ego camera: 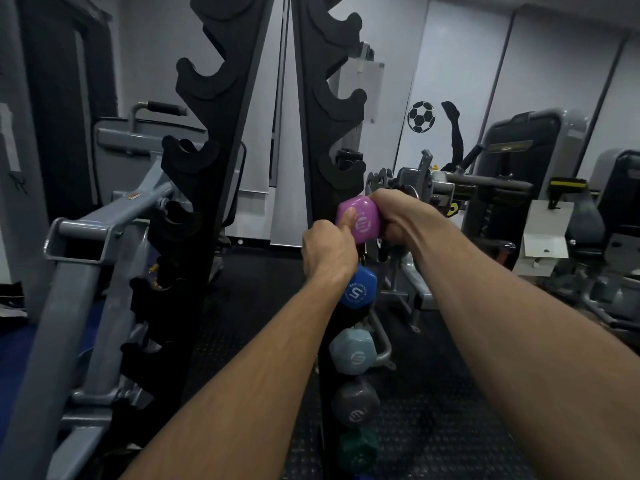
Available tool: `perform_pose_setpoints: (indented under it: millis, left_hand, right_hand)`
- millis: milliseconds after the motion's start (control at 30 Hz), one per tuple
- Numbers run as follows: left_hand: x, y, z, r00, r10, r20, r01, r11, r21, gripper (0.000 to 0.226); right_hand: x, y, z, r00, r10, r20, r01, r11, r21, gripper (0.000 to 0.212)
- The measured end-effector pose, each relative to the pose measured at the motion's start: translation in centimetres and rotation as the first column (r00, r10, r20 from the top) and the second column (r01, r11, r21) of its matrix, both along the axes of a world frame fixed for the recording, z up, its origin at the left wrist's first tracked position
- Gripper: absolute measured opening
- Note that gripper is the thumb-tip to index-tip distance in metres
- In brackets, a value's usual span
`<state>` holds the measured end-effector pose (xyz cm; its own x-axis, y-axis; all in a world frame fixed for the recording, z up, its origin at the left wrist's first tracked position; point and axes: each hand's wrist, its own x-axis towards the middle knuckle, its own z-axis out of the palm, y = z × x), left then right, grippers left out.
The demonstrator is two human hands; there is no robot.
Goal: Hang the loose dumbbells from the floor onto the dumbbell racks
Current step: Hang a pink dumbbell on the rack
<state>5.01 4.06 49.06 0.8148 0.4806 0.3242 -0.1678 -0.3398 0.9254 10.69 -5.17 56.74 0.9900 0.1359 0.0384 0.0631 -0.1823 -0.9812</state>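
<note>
Both of our hands are working on one purple dumbbell (360, 218): our right hand (398, 214) is wrapping its curled fingers over the far side of the near head, and our left hand (327, 249) is gripping from below with its thumb pressing flat on the hexagonal face. We are holding the dumbbell against the right rack upright (313, 133), level with what looks like the next free cradle, though our hands are hiding whether the handle is already sitting in it.

Just under our left hand a blue dumbbell (358, 289) is hanging on the rack, and below that a pale blue dumbbell (351, 353), a grey dumbbell (355, 405) and a dark green dumbbell (356, 452) are filling the lower cradles. Above our hands the hooks are standing empty. Off to the left of our hands, the left rack upright (214, 109) is showing bare hooks.

We judge we are in the seating step. The next move is calling for us to ease the handle down into the cradle until it rests level, then loosen both hands, keeping fingers out of the gap above the blue head.
</note>
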Motion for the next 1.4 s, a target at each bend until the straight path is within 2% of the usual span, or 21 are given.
perform_pose_setpoints:
  millis: [67, 267, 367, 433, 533, 600, 667, 800, 1033, 1233, 1400]
  left_hand:
    - [-0.1, 0.2, 0.0, 1.000, -0.024, 0.011, 0.024, 1.000, 0.017, 0.057]
    - [-0.9, 0.5, 0.8, 0.999, -0.012, -0.035, 0.015, 0.998, 0.064, 0.060]
    - [-1.8, 0.3, 1.2, 0.989, 0.139, -0.058, -0.115, 0.944, 0.308, 0.058]
    - [-2.7, 0.0, 1.3, 0.970, 0.241, -0.021, -0.214, 0.894, 0.394, 0.056]
    - [-2.8, 0.3, 1.0, 0.969, 0.233, 0.081, -0.246, 0.901, 0.357, 0.079]
    - [-2.3, 1.0, 1.1, 0.991, 0.114, 0.071, -0.128, 0.956, 0.264, 0.090]
    - [-1.8, 1.7, 1.2, 0.999, 0.001, 0.032, -0.007, 0.984, 0.177, 0.088]
    - [-2.0, 2.0, 1.0, 0.998, -0.048, 0.033, 0.040, 0.979, 0.200, 0.095]
    - [-1.5, 2.0, 0.8, 0.999, -0.011, 0.044, 0.001, 0.972, 0.234, 0.084]
    - [-1.2, 1.9, 0.9, 0.999, -0.009, 0.032, 0.001, 0.967, 0.256, 0.081]
    - [-1.1, 2.7, 0.6, 0.999, -0.014, 0.046, -0.001, 0.954, 0.301, 0.096]
  right_hand:
    - [0.2, -0.1, -0.4, 1.000, -0.001, -0.013, 0.002, 0.999, 0.033, 0.020]
    - [0.0, 0.6, -0.9, 0.997, 0.009, -0.080, 0.008, 0.979, 0.206, 0.016]
    - [0.4, 0.7, -0.9, 0.998, 0.009, -0.069, 0.005, 0.980, 0.200, 0.019]
    - [0.6, 0.6, -1.0, 0.999, 0.008, -0.044, 0.000, 0.982, 0.188, 0.020]
    - [0.6, 0.7, -1.5, 1.000, -0.005, -0.010, 0.007, 0.973, 0.231, 0.019]
    - [0.6, 0.7, -1.9, 1.000, -0.004, -0.016, 0.008, 0.963, 0.270, 0.018]
    - [0.6, 0.6, -2.0, 1.000, 0.009, -0.019, -0.003, 0.956, 0.293, 0.017]
    - [0.6, 0.7, -1.9, 1.000, 0.001, -0.030, 0.008, 0.956, 0.293, 0.017]
    - [0.7, 1.1, -2.2, 0.999, -0.041, 0.001, 0.040, 0.975, 0.217, 0.022]
    - [1.0, 0.9, -2.1, 0.998, -0.040, 0.057, 0.036, 0.997, 0.066, 0.024]
    - [0.3, -0.2, -1.5, 0.992, 0.087, 0.093, -0.077, 0.992, -0.098, 0.031]
